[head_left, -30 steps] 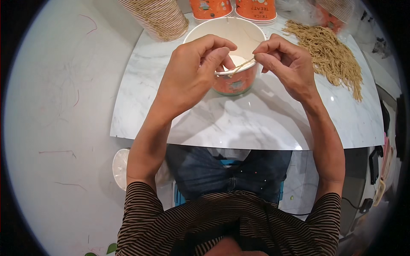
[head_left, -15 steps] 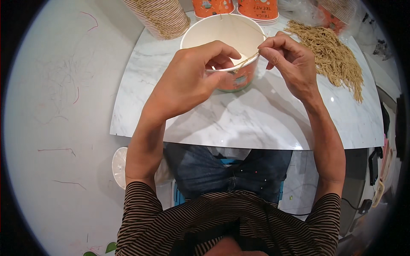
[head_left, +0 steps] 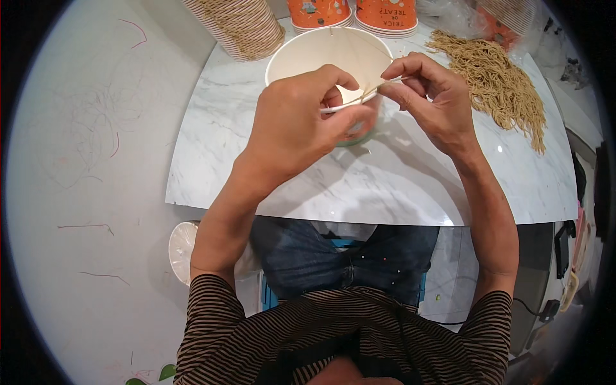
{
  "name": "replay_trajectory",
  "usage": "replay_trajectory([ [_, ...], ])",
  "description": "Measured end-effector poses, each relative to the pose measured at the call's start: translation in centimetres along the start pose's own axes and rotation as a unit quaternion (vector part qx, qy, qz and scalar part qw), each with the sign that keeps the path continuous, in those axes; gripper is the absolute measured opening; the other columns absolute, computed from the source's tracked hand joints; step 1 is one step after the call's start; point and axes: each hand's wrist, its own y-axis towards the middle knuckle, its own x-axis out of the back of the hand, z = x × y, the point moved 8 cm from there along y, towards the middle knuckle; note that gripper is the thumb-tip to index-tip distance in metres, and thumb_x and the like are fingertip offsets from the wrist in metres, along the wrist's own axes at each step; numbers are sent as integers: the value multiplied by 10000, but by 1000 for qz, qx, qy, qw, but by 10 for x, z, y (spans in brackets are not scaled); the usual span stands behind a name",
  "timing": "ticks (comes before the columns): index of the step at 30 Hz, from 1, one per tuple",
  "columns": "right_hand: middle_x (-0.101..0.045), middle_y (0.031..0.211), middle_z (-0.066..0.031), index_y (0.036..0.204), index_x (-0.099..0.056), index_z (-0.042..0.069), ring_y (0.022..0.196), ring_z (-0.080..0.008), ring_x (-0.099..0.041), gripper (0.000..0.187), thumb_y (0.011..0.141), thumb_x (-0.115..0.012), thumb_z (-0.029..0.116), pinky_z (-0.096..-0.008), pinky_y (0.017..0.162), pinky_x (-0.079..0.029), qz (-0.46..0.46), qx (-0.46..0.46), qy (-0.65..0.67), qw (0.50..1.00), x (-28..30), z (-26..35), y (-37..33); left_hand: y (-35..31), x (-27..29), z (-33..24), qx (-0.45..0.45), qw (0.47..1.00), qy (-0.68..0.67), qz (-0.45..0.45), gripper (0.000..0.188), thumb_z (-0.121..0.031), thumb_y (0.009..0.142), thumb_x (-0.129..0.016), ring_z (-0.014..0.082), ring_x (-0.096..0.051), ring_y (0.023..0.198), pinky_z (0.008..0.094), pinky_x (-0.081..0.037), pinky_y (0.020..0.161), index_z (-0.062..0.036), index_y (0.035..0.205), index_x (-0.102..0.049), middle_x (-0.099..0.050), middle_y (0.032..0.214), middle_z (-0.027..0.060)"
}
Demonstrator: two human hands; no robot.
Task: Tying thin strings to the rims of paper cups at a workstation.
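A large white-lined paper bucket stands on the white marble-patterned table. My left hand grips its near rim, fingers inside and thumb against the outer wall. A thin tan cord runs along the near right rim. My right hand pinches this cord between thumb and fingers, just right of the left thumb. Another stretch of cord crosses the bucket's far inner side. Where exactly the cord meets the rim is partly hidden by my fingers.
A heap of tan cords lies at the right. Nested paper buckets with cords lean at the back left, beside two orange bucket stacks. Clear plastic bags lie at the back right. A plastic-wrapped white stack sits below the table's left edge.
My right hand has shifted slightly left and down with the cord, closer to the left thumb. The bucket has moved slightly left, and my left hand still grips its rim.
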Motion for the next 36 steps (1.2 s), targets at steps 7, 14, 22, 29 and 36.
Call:
replay_trajectory([
  [7,-466,660,96,1013,-742,11,611,-12,-359,122,931,-782,92,-212,554,-302,-19,2,-8,1000,3,-1,0,-1,-4,-6,-26,998,45,29,399,-121,799,-880,154,-635,742,283,-547,731,-24,1142,-700,-691,809,67],
  [14,-534,693,78,1005,-744,6,633,-14,-408,121,936,-779,99,-205,571,-343,-26,3,-8,1000,5,-3,0,-3,-5,-9,-48,997,43,36,384,-69,815,-855,149,-650,784,293,-548,754,-21,1163,-702,-697,827,68],
  [22,-683,862,9,964,-748,24,746,-45,-608,64,917,-774,58,-217,679,-498,10,54,26,998,3,11,1,4,-5,-12,-26,996,-75,36,211,-128,896,-797,114,-659,819,276,-511,741,-7,1064,-761,-750,882,53],
  [29,-667,943,-12,958,-726,14,859,-83,-634,70,899,-764,14,-240,760,-526,24,115,19,993,9,23,5,4,5,-24,-48,997,-68,7,96,-63,890,-768,128,-671,826,277,-527,770,-3,963,-778,-764,908,61],
  [36,-652,956,-27,971,-662,-2,908,-115,-624,81,921,-725,6,-284,860,-524,52,101,-9,993,29,36,11,-11,13,-13,-91,986,-129,-57,106,5,847,-784,150,-689,834,278,-542,774,-9,950,-763,-745,905,69],
])
